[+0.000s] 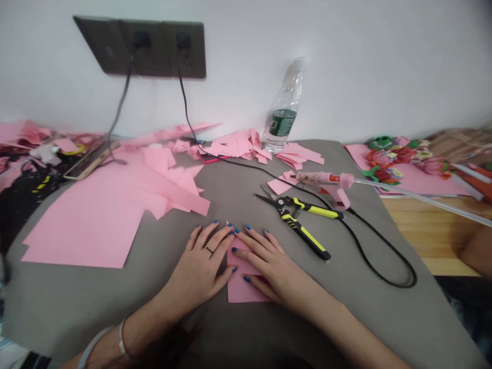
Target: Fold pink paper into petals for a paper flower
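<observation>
A small piece of pink paper (pixel 246 290) lies on the grey table in front of me, with what looks like a folded flap at its upper part. My left hand (pixel 205 261) rests at its left edge, fingers stretched out and fingertips at the top corner. From the other side my right hand (pixel 269 264) lies flat over the paper, fingers spread and pressing on it. The index fingertips of both hands meet near the top. Part of the paper is hidden under my right hand. Just right of my hands lie black and yellow pliers-like snips (pixel 300 218) with their handles apart.
A pink glue gun (pixel 334 185) with a clear stick and black cable lies at right. Large pink sheets (pixel 92 215) and scraps cover the left. A plastic bottle (pixel 283 113) leans on the wall. A phone (pixel 87 160) and craft flowers (pixel 400 156) lie at the sides.
</observation>
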{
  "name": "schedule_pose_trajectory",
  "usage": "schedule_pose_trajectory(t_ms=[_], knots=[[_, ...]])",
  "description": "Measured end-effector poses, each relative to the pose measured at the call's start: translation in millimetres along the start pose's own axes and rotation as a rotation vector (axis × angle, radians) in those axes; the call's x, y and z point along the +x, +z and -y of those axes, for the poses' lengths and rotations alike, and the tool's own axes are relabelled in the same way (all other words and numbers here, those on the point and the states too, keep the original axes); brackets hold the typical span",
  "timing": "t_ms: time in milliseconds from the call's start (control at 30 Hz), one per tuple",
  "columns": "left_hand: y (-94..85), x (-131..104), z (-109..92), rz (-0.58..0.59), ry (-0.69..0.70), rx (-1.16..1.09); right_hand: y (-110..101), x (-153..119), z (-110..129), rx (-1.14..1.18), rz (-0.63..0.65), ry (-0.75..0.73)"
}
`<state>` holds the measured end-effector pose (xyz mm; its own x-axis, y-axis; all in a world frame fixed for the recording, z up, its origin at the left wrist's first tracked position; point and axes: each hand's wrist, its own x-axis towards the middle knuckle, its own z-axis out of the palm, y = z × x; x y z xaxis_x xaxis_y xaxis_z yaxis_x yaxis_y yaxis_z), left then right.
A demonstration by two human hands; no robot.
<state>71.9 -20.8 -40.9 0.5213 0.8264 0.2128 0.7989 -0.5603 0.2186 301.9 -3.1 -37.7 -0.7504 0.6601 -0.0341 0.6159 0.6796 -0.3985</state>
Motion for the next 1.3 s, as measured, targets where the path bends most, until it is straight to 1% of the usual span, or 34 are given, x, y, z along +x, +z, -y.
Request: schedule_pose_trajectory(t_ms=[200, 400, 600, 800, 1067, 1167, 1300], knots=[[0.8, 3, -1, -0.004, -0.018, -0.006, -2, 0, 1, -0.019, 0.029, -0.001], [-2.9, 8, -1, 0.005, -0.05, 0.001, -4, 1, 2, -0.028, 0.052, 0.004], [-2.0, 4, -2, 0.032, -0.045, 0.032, -3, 3, 2, -0.028, 0.048, -0.003], [0.6, 1, -4, 0.04, -0.076, 0.075, -7, 3, 5, -0.028, 0.026, 0.008], [-1.8, 3, -8, 0.043, -0.061, 0.158, -19, 18, 15, -0.07, -0.043, 0.001], [-3.0, 4, -8, 0.057, -0.059, 0.183, -21, 12, 16, -0.113, -0.05, -0.005], [-5.2, 5, -8, 0.081, -0.054, 0.209, -26, -9, 17, -0.167, -0.059, -0.019]])
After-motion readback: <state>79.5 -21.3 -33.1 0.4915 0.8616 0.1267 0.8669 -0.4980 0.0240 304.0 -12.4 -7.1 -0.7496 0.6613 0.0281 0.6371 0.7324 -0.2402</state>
